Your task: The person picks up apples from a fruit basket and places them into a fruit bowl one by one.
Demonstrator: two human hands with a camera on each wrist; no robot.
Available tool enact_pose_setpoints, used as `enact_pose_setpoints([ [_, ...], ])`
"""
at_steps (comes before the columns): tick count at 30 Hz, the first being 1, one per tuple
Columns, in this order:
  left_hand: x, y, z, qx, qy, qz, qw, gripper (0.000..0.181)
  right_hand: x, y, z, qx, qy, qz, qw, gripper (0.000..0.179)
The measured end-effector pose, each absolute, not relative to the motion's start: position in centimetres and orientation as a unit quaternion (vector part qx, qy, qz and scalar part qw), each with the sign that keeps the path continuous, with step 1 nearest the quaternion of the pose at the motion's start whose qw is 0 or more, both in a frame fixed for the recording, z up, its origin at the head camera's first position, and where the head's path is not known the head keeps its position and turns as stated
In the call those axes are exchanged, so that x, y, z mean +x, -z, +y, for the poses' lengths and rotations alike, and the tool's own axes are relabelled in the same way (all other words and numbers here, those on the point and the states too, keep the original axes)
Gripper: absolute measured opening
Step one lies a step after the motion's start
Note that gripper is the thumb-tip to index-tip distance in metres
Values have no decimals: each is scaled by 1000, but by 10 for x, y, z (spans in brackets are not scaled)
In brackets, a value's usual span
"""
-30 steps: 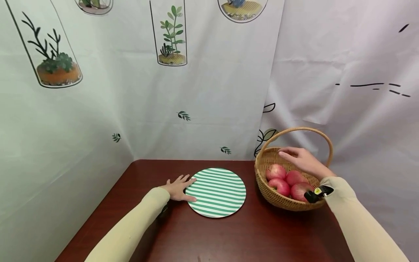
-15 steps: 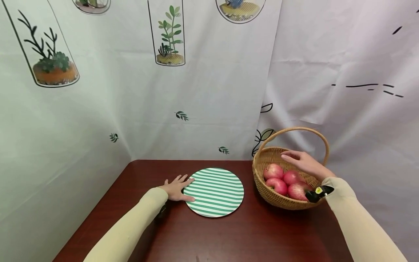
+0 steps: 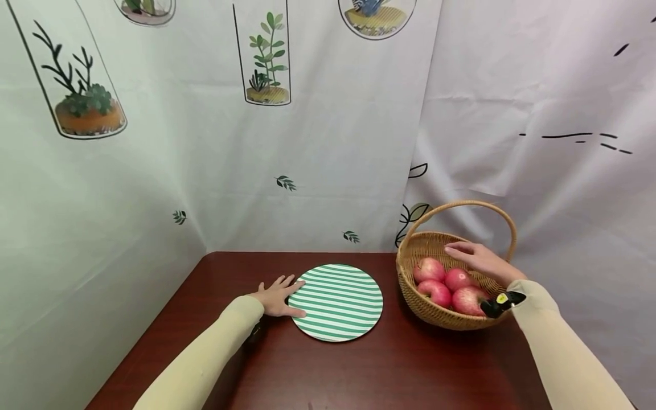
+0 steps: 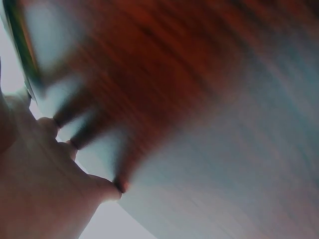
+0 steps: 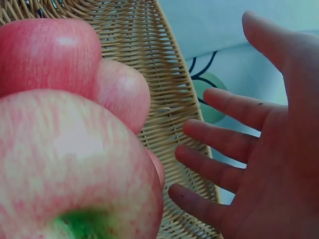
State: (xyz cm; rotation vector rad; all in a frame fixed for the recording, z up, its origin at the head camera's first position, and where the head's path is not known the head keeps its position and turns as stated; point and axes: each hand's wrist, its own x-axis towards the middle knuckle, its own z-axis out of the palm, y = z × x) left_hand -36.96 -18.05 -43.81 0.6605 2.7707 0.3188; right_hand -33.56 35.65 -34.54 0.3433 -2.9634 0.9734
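Note:
My left hand (image 3: 275, 298) lies with fingers spread at the left edge of a round green-and-white striped placemat (image 3: 338, 303), thumb and a fingertip over its rim. In the left wrist view the left hand (image 4: 50, 169) shows its fingertips down on the dark, shiny tabletop. Over a wicker basket (image 3: 427, 310) at the right hovers my right hand (image 3: 479, 261), holding nothing. Several red apples (image 3: 434, 292) sit in the basket below it. The right wrist view shows the right hand's (image 5: 239, 149) fingers loosely extended, apart from a nearby apple (image 5: 75, 154).
The basket's tall arched handle (image 3: 471, 204) rises around the right hand. A dark red-brown table (image 3: 333, 376) carries placemat and basket. White cloth (image 3: 348, 142) printed with plants hangs behind and to the left of the table.
My right hand has sunk slightly lower over the basket and shifted a little right relative to it. The left hand, placemat and apples keep their places; the head view shifts slightly.

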Motion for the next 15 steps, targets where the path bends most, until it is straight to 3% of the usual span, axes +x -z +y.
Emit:
enact_pose_setpoints([
  [9, -368, 439, -181, 229, -113, 957, 136, 95, -332, 349, 360, 103, -320, -941, -29, 67],
  [15, -369, 440, -181, 230, -111, 957, 135, 96, -328, 352, 361, 119, -289, -950, 1, 60],
])
